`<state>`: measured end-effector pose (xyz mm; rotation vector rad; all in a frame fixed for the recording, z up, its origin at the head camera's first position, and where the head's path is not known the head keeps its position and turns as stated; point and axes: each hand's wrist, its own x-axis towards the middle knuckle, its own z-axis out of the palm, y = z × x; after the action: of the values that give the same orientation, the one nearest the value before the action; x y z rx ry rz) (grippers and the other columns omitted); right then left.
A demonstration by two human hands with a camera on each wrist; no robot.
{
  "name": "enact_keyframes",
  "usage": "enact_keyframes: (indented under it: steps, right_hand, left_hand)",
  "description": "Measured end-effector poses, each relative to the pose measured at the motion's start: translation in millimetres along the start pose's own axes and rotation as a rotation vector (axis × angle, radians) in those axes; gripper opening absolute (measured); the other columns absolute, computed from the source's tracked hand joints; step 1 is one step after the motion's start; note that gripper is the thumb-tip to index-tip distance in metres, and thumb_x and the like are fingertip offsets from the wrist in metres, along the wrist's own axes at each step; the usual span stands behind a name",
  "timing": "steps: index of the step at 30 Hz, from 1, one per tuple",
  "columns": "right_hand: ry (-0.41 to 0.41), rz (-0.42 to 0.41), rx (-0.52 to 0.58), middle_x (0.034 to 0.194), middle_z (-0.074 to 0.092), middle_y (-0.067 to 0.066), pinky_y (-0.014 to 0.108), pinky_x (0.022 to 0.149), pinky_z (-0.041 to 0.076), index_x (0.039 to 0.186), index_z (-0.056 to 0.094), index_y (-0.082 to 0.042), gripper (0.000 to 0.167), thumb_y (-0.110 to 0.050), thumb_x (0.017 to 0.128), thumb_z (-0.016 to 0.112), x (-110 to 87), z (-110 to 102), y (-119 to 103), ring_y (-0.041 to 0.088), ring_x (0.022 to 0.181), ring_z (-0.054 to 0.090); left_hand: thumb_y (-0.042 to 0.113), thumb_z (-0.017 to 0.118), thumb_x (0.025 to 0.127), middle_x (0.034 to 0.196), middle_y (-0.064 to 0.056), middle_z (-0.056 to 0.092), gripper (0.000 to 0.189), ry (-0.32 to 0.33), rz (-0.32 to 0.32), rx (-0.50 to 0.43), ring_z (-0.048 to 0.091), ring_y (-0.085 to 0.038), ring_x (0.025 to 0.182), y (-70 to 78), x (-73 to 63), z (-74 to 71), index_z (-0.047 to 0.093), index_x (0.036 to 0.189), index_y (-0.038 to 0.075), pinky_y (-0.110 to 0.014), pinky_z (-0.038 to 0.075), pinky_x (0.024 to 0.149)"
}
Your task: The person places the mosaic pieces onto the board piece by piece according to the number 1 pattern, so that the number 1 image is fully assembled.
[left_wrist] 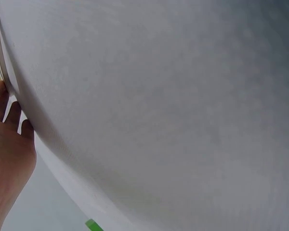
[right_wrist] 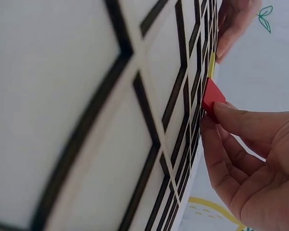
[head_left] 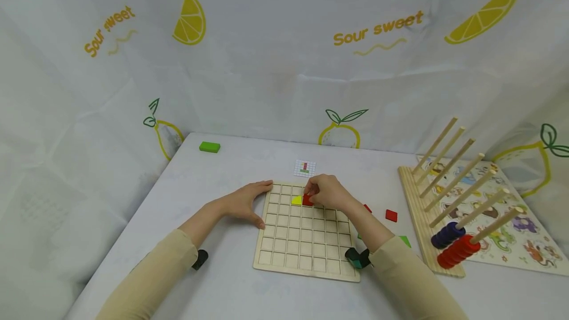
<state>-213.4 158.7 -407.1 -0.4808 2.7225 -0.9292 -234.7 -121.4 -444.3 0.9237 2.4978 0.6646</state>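
Note:
A square wooden grid board lies on the white table. My right hand pinches a red square tile between thumb and fingers, low over an upper cell of the board. Just left of it sits a yellow tile with a slanted corner. In the right wrist view, the red tile is tilted against the grid, and the thumb lies on its near side. My left hand rests along the board's left edge, thumb and fingers spread. The left wrist view shows only part of that hand, touching the edge.
Behind the board lies a small pattern card. A green block sits at the back left. Right of the board are a loose red tile and green pieces, partly hidden by my arm. Farther right stands a pegged wooden rack beside a picture board.

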Motion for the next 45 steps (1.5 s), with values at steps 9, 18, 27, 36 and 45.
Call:
enact_keyframes:
  steps: [9, 18, 27, 36, 45]
  right_hand:
    - [-0.012, -0.012, -0.033, 0.088, 0.072, 0.008, 0.03, 0.074, 0.056, 0.091, 0.071, -0.004, 0.012, 0.002, 0.081, 0.073, 1.1, 2.7, 2.2, 0.017, 0.081, 0.065]
    - [-0.013, -0.022, -0.02, 0.088, 0.073, 0.009, 0.028, 0.071, 0.055, 0.093, 0.073, -0.003, 0.014, 0.003, 0.081, 0.072, 0.8, 5.7, 5.6, 0.015, 0.079, 0.065]
    - [-0.007, -0.022, -0.02, 0.087, 0.073, 0.009, 0.027, 0.07, 0.055, 0.092, 0.074, -0.003, 0.013, 0.003, 0.081, 0.071, 0.2, 4.7, 5.2, 0.015, 0.077, 0.064]
    - [0.001, -0.018, -0.049, 0.085, 0.072, 0.007, 0.026, 0.069, 0.051, 0.092, 0.075, -0.006, 0.014, 0.003, 0.08, 0.072, 0.6, 3.3, 3.8, 0.015, 0.077, 0.06]
    - [-0.013, -0.031, -0.037, 0.091, 0.073, 0.01, 0.029, 0.072, 0.055, 0.098, 0.074, -0.004, 0.017, -0.001, 0.082, 0.071, -2.8, -10.5, 6.0, 0.018, 0.083, 0.064]
  left_hand:
    - [0.047, 0.088, 0.068, 0.168, -0.003, 0.02, 0.114, 0.002, 0.0, -0.005, 0.017, -0.031, 0.156, -1.2, -1.3, 1.3, 0.028, 0.156, 0.008, -0.052, 0.02, 0.127]
    - [0.046, 0.088, 0.067, 0.167, -0.004, 0.02, 0.114, -0.002, 0.0, -0.013, 0.018, -0.032, 0.156, -0.6, -2.2, 2.0, 0.028, 0.156, 0.007, -0.052, 0.021, 0.127]
    - [0.046, 0.088, 0.068, 0.168, -0.001, 0.019, 0.114, -0.003, -0.009, -0.008, 0.016, -0.029, 0.156, 1.0, -1.4, 0.6, 0.027, 0.156, 0.009, -0.05, 0.02, 0.128]
    - [0.046, 0.088, 0.068, 0.167, -0.004, 0.02, 0.113, -0.001, 0.0, -0.013, 0.017, -0.031, 0.156, 5.0, -3.0, -2.2, 0.028, 0.156, 0.007, -0.053, 0.02, 0.127]
    - [0.044, 0.088, 0.069, 0.167, -0.005, 0.02, 0.112, 0.002, 0.006, -0.001, 0.017, -0.031, 0.156, 2.4, -1.9, -1.5, 0.028, 0.156, 0.007, -0.052, 0.021, 0.127]
